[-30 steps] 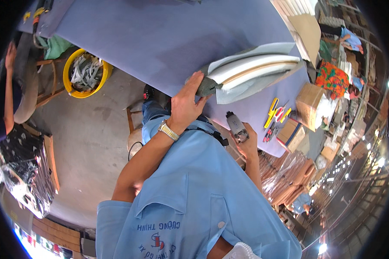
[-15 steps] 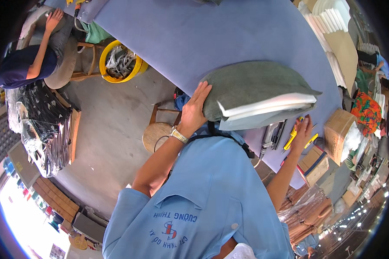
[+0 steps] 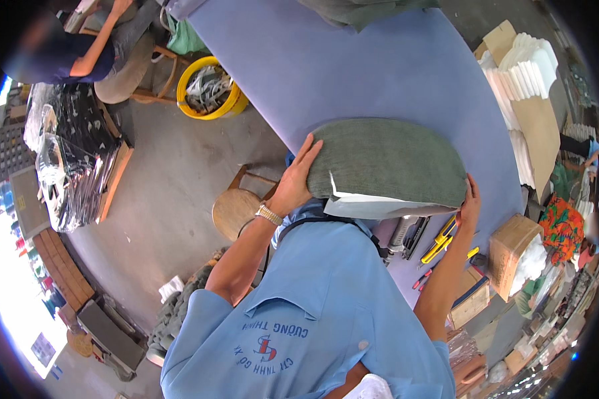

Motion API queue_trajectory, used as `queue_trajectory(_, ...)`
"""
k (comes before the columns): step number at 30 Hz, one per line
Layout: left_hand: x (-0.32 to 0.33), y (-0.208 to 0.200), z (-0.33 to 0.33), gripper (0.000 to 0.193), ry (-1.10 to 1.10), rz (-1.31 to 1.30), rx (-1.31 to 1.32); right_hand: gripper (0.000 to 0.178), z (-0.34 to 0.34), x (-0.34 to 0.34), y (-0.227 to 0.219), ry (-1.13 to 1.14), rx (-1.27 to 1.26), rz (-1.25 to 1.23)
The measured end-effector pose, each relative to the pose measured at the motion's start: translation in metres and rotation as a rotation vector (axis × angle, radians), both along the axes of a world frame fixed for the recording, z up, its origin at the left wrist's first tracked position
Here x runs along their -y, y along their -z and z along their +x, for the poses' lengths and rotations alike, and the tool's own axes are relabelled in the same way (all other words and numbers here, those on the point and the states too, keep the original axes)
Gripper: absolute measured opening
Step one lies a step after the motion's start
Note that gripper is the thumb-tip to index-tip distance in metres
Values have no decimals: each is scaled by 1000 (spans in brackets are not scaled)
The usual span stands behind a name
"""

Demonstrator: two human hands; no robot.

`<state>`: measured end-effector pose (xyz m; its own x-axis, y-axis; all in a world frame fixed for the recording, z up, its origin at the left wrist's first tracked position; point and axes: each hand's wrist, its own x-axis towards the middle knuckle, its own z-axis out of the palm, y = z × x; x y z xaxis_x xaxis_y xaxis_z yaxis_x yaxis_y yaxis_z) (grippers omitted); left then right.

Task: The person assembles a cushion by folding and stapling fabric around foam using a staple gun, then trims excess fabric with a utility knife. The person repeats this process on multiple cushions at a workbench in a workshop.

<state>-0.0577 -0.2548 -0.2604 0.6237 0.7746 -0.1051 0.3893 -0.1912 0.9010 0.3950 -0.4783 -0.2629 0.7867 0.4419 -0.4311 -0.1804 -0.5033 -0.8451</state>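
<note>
We hold a grey-green fabric-covered half-round cushion [image 3: 389, 159] with pale foam showing along its lower edge, gripped from both ends above the wide blue-purple cloth-covered worktable [image 3: 353, 60]. Our left hand [image 3: 298, 178], with a metal wristwatch [image 3: 268, 214] on the wrist, is spread flat against the cushion's left end, fingers pressed onto the fabric. Our right hand [image 3: 471, 199] clasps the cushion's right end, fingers curled up along the edge. So both hands are closed on the cushion, which sits between them, curved side away from us, flat side toward our blue shirt [image 3: 313, 312].

Just below the right-hand grip lie a grey staple gun [image 3: 406, 234], yellow-handled scissors [image 3: 440, 241] and a red pen-like tool [image 3: 424, 278] on the table's near edge. Farther right of that hand stands a brown cardboard box [image 3: 509, 245] with white stuffing. Beyond the cushion, to the upper right, white foam pieces [image 3: 522, 66] are stacked. Below the left-hand grip a round wooden stool [image 3: 234, 211] stands on the concrete floor; well beyond it sits a yellow round tub [image 3: 209, 90] of scraps, with another person [image 3: 86, 50] seated near it.
</note>
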Motion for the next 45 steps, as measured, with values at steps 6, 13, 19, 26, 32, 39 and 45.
queue_trajectory(6, -53, -92, 5, 89, 29, 272, 208, 52, -63, 38, 27, 109, -119, 425)
queue_trajectory(13, -97, -194, 48, 56, 317, 148, 1025, 52, -185, -6, 36, -51, -182, 247)
queue_trajectory(19, -72, -192, 104, 42, 252, -155, 833, 45, -196, -84, -98, -178, 303, 222)
queue_trajectory(26, -22, -99, 132, 48, 532, -407, 432, 51, -173, -107, -114, 6, 373, 636)
queue_trajectory(32, -30, -58, 123, 58, 697, -188, 306, 72, -201, -139, -45, 136, 373, 922)
queue_trajectory(39, -62, -211, 140, 107, 926, 217, 106, 58, -240, -138, -93, 100, 419, 548)
queue_trajectory(45, -43, -192, 161, 110, 1066, 299, -451, 43, -270, -97, -14, -101, 446, 205)
